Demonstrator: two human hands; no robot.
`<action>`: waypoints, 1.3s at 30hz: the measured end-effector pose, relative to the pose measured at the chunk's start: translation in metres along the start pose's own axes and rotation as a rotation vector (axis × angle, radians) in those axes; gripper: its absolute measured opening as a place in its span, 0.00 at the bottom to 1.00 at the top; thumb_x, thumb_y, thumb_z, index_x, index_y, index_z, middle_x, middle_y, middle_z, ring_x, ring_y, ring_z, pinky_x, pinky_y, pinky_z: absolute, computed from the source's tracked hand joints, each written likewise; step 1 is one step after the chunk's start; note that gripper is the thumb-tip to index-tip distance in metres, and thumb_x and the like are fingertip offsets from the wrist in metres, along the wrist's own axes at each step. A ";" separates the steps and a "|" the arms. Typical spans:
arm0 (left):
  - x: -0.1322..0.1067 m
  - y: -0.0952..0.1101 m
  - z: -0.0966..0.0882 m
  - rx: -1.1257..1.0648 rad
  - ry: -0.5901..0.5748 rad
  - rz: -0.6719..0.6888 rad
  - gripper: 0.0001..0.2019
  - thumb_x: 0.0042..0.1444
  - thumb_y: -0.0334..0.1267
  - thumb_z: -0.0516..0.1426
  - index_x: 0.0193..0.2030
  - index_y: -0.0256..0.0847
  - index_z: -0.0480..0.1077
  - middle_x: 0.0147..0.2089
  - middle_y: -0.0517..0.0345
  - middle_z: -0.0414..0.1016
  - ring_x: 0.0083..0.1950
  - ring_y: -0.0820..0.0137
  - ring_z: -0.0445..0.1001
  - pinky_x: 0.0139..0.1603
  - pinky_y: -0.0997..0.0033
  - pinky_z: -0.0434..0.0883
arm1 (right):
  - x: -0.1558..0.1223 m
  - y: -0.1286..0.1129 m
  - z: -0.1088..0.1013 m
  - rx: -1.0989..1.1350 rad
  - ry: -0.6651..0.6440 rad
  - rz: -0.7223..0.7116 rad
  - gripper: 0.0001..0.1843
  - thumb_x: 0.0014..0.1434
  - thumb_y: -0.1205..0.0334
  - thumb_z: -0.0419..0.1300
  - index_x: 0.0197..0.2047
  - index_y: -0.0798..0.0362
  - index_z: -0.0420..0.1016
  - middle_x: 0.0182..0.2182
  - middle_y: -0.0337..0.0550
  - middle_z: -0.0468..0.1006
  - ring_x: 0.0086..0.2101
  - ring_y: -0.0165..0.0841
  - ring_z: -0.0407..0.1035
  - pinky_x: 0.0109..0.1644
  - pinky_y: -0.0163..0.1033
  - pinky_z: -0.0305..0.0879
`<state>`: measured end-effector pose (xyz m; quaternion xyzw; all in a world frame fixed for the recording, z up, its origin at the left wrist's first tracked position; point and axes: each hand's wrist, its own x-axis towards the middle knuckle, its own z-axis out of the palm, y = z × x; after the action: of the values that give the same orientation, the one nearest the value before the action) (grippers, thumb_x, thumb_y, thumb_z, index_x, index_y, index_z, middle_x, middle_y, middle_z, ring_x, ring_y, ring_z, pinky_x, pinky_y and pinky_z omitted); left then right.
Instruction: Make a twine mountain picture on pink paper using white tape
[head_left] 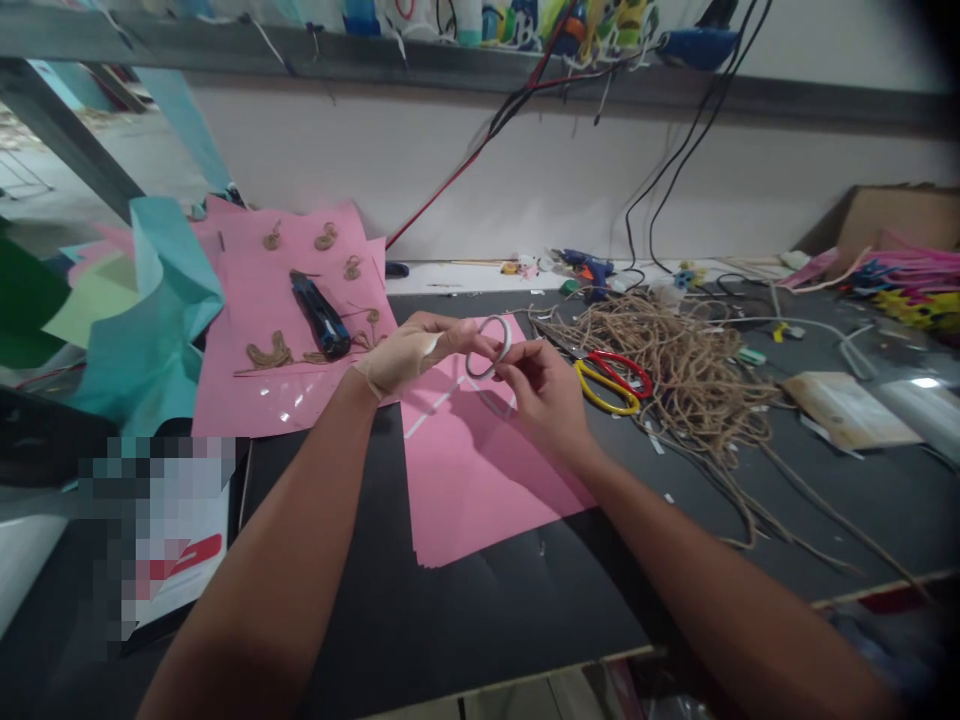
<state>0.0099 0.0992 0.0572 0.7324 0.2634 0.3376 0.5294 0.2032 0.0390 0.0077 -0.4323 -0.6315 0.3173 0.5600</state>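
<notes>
Ok, both hands are holding a small tape ring (489, 347) up over the pink sheet (472, 480), near the middle of the table (450, 620). L hand (409, 355), wrapped in a beige bandage, is gripping the ring's left rim w/ fingers curled shut. R hand (544, 395) is pinching the lower right rim, fingertips closed; can't tell if it's got a tape end. Scissors (611, 380) are lying just right of the R hand, against the twine pile (690, 370). Blue cutter (321, 315) is sitting on a second pink sheet (255, 300), back-left.

Matt pink paper sheet (480, 480); rough fibrous twine (675, 370) — glossy plastic scissor handles (611, 385); dark matt tabletop (465, 620).
</notes>
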 end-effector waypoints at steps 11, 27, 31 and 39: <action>-0.001 0.010 0.046 0.550 -0.080 -0.083 0.14 0.52 0.54 0.63 0.35 0.49 0.82 0.40 0.56 0.82 0.45 0.59 0.75 0.56 0.57 0.64 | 0.017 0.001 -0.024 0.190 -0.016 0.020 0.09 0.61 0.58 0.64 0.38 0.53 0.69 0.36 0.40 0.73 0.36 0.29 0.71 0.44 0.39 0.70; -0.084 0.028 0.018 1.202 0.062 0.233 0.11 0.59 0.48 0.60 0.39 0.45 0.80 0.33 0.54 0.79 0.36 0.64 0.74 0.51 0.57 0.65 | 0.022 -0.021 -0.059 0.263 -0.032 0.379 0.22 0.45 0.55 0.74 0.40 0.52 0.71 0.27 0.35 0.76 0.30 0.31 0.74 0.36 0.39 0.73; -0.097 0.047 0.018 1.212 0.060 0.269 0.09 0.60 0.46 0.60 0.38 0.45 0.78 0.33 0.55 0.78 0.36 0.65 0.74 0.48 0.58 0.67 | 0.007 -0.022 -0.080 0.063 -0.165 0.483 0.19 0.46 0.56 0.74 0.38 0.56 0.77 0.26 0.43 0.79 0.28 0.32 0.73 0.33 0.40 0.72; -0.110 0.063 0.029 1.108 0.016 0.240 0.09 0.60 0.46 0.60 0.41 0.45 0.77 0.36 0.57 0.80 0.35 0.66 0.76 0.45 0.62 0.69 | -0.014 -0.012 -0.101 -0.133 -0.302 0.647 0.11 0.48 0.58 0.72 0.34 0.54 0.83 0.29 0.46 0.82 0.29 0.35 0.76 0.36 0.40 0.76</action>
<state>-0.0353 -0.0186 0.0876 0.9230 0.3202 0.2121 0.0218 0.2995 0.0129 0.0300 -0.5935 -0.5568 0.4967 0.3018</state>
